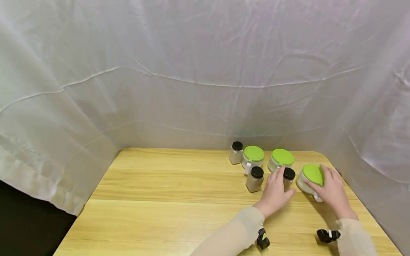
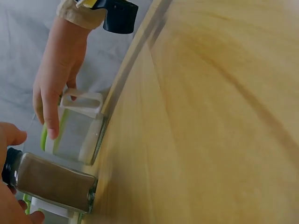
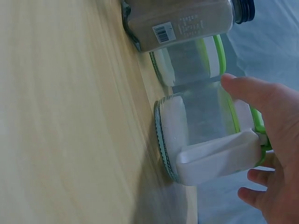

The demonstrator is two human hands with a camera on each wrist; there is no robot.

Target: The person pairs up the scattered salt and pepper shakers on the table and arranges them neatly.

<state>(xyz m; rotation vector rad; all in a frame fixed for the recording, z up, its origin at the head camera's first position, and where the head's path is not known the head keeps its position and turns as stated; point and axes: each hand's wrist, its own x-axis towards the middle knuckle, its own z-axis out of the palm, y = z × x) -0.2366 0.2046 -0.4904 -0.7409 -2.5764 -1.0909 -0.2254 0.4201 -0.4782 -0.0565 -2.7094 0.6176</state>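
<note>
My left hand (image 1: 276, 193) reaches around a black-capped spice bottle (image 1: 289, 176), fingers extended at its left side. In the left wrist view, a gap shows between the thumb (image 2: 13, 134) and the cap of that bottle, which holds brown powder. My right hand (image 1: 334, 192) spans the green lid of a clear seasoning jar (image 1: 305, 185) standing on the table. Its thumb (image 3: 243, 86) lies at the lid's rim, while the forefingers are hidden behind the lid. A white handle (image 3: 219, 158) on this jar faces the near side.
Two more green-lidded seasoning jars (image 1: 254, 154) (image 1: 282, 157) stand at the back. Another black-capped bottle (image 1: 236, 156) is at the back left of the group, and one (image 1: 255, 180) stands nearer. Pale curtains (image 1: 198, 106) hang behind the wooden table (image 1: 153, 213) and along its sides.
</note>
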